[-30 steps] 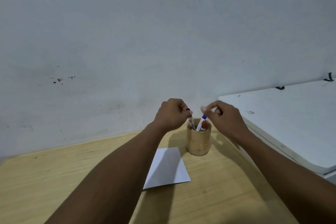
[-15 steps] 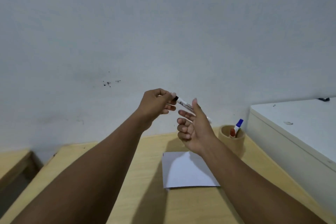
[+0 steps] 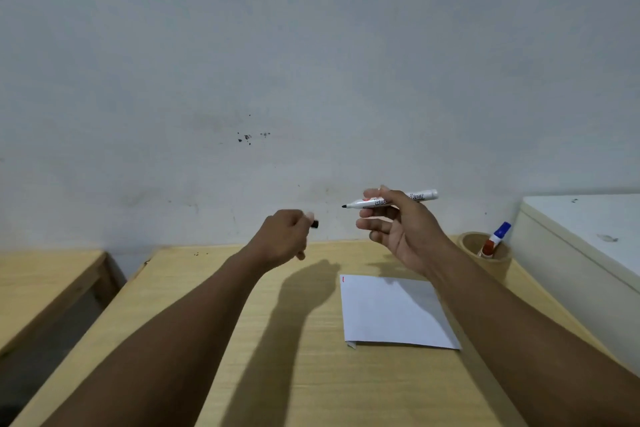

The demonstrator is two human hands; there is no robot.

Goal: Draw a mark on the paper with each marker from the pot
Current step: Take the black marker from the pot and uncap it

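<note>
The right hand [image 3: 403, 229] is raised above the worktop [image 3: 304, 374], thumb and forefinger pinching a white, round-barrelled marker [image 3: 391, 199] that lies nearly level; the other fingers are spread loose beneath it. The marker is uncapped, its small black tip pointing left, black lettering along the smooth plastic barrel. Well apart to the left, the left hand [image 3: 285, 236] is curled into a loose fist with a short black cap [image 3: 314, 224] nipped at its fingertips, the cap's end poking out to the right.

Below the right hand a rectangular sheet of white paper [image 3: 394, 312] lies flat on the pale, fine-grained wood worktop, one near corner slightly folded. A short red mark [image 3: 343, 279] sits at its far left corner. To the right, at the worktop's far edge, stands a cylindrical pot [image 3: 465, 244] of light wood or bamboo, holding a blue-capped marker [image 3: 498, 232] leaning right and a red-capped marker [image 3: 488, 248] lower inside. Just beside the pot is a white, smooth-topped box [image 3: 581, 246] with rounded edges. Behind everything is a matt grey wall [image 3: 311, 62] with a few dark specks. A second wooden top [image 3: 45, 284] sits lower on the left.
</note>
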